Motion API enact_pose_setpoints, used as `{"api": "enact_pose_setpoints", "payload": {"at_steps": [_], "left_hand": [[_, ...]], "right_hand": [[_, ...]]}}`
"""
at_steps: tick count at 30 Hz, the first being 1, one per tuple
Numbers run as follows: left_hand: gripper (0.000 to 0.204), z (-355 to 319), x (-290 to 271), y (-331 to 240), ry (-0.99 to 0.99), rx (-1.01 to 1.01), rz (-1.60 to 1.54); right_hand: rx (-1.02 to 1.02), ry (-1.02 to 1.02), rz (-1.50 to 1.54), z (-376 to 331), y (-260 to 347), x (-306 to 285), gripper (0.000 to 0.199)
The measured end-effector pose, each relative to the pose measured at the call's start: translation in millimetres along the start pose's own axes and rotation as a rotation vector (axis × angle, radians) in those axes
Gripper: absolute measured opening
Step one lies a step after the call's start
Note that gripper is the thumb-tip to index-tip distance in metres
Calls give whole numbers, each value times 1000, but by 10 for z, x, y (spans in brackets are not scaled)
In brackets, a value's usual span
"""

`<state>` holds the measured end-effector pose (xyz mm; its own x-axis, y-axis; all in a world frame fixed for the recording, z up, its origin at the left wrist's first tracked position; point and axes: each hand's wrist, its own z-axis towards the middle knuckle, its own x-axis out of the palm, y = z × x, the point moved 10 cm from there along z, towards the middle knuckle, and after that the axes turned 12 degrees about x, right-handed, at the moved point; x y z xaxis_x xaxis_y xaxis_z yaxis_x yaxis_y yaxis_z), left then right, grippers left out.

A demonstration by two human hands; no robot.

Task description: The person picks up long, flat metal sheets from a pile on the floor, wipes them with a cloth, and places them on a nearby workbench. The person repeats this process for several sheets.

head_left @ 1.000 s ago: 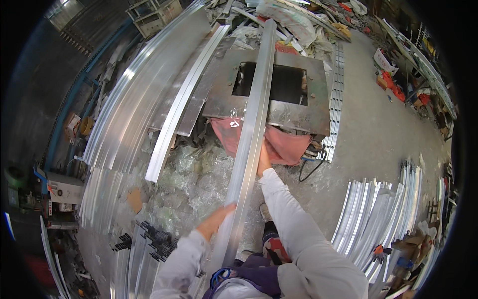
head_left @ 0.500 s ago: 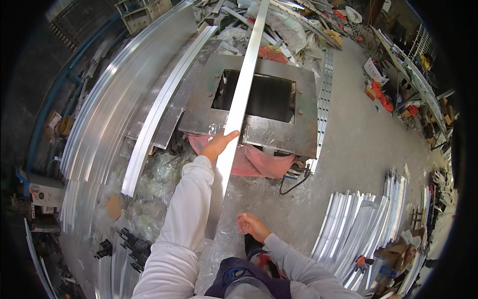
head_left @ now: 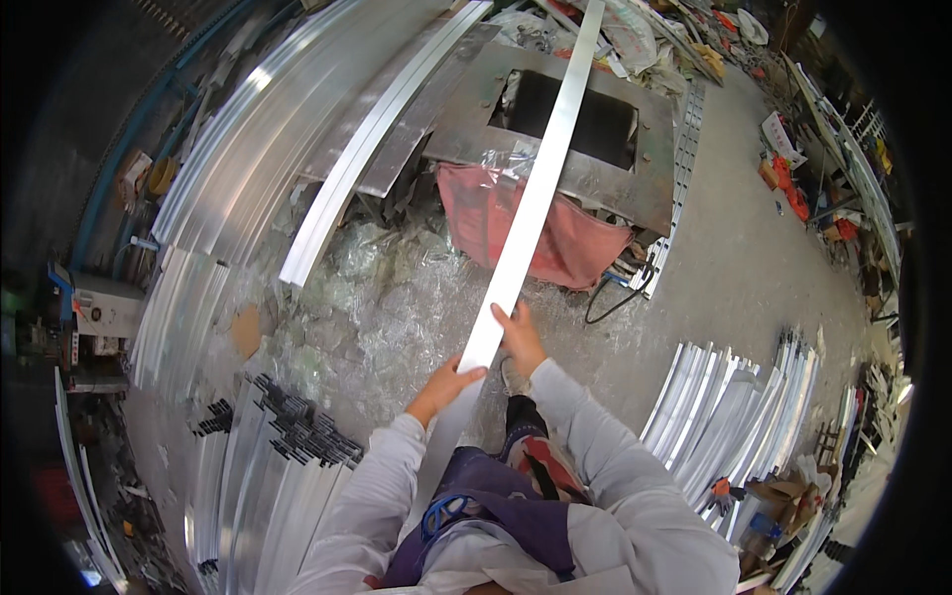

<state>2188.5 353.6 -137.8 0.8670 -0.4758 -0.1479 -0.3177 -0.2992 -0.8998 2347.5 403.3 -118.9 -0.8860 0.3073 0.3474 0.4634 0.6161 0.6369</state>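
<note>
A long silvery aluminium profile (head_left: pixel 540 198) slants from my body away over a metal-topped bench (head_left: pixel 466 124) with a dark rectangular opening (head_left: pixel 595 121). My left hand (head_left: pixel 441 390) grips its left edge near the close end, thumb on the upper face. A little farther along, my right hand (head_left: pixel 520 337) holds the right edge, its thumb also on top. The fingers under the profile are hidden. A red cloth (head_left: pixel 486 213) hangs from the bench's near side, partly behind the profile.
Stacked long profiles (head_left: pixel 268 129) lie on the left, with another single profile (head_left: pixel 367 134) beside the bench. Bundled profiles stand at lower left (head_left: pixel 297 436) and lower right (head_left: pixel 694 397). Crumpled clear plastic film (head_left: pixel 387 278) covers the floor. A black cable (head_left: pixel 600 302) loops by the bench.
My right hand has come up from below and taken hold of the profile. My left hand now grips nearer my body. The view has shifted, so the bench appears farther up and right.
</note>
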Motion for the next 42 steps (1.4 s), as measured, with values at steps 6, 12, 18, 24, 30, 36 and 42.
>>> {"api": "enact_pose_setpoints", "payload": {"at_steps": [6, 12, 18, 24, 30, 36, 42], "left_hand": [[74, -1276, 201, 438, 3, -22, -28], [86, -1715, 498, 274, 557, -243, -975], [69, -437, 464, -251, 341, -289, -590], [68, 1860, 199, -1739, 135, 10, -51], [71, 3096, 150, -2924, -66, 239, 118], [69, 3271, 196, -2752, -32, 345, 110], [66, 2511, -19, -2016, -20, 330, 252]], "right_hand": [[-25, -56, 42, -593, -1119, 34, 61], [50, 621, 457, -347, -779, 394, 83], [-60, 963, 638, 342, 745, 427, 96], [-101, 307, 378, 944, 1098, -479, 54], [145, 300, 266, 510, -33, -973, 42], [236, 276, 289, 368, -335, -932, 39], [-44, 123, 232, 801, 655, -941, 34]]}}
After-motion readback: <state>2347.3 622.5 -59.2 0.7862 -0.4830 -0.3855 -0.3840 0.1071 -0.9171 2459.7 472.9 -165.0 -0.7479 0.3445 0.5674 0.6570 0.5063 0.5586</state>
